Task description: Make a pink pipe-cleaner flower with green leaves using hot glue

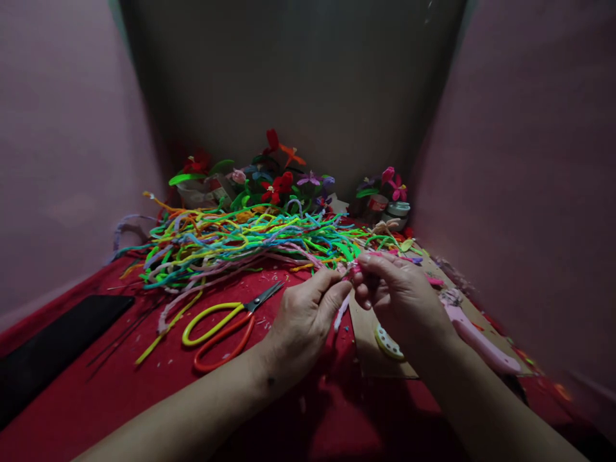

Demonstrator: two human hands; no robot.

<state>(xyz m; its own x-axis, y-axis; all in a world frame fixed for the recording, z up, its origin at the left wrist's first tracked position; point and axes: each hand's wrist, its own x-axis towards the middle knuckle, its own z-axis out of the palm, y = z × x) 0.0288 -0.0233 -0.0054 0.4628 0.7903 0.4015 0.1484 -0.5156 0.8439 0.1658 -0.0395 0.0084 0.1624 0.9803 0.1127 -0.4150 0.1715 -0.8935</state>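
We're starting close in, where our 2 hands are meeting above the red-clothed bench (120,385): left hand (303,314) and right hand (409,295). Under the right, cardboard (370,360) is lying flat; left of the left, scissors (250,305) are resting. At the fingertips, each grip is pinching nearly closed on a small pink fuzzy piece (356,265), held just above the bench; fingers are hiding much of it, so we're not making out its whole shape. We're judging it light, soft-skinned, probably bendy inside, hardly slippery; a hard squeeze could be flattening its fuzz, so we're favouring a fingertip hold close to the join. Beyond, a heap of fuzzy stems (216,237) is sprawling, and furthest back, fuzzy flowers (283,184) are standing.
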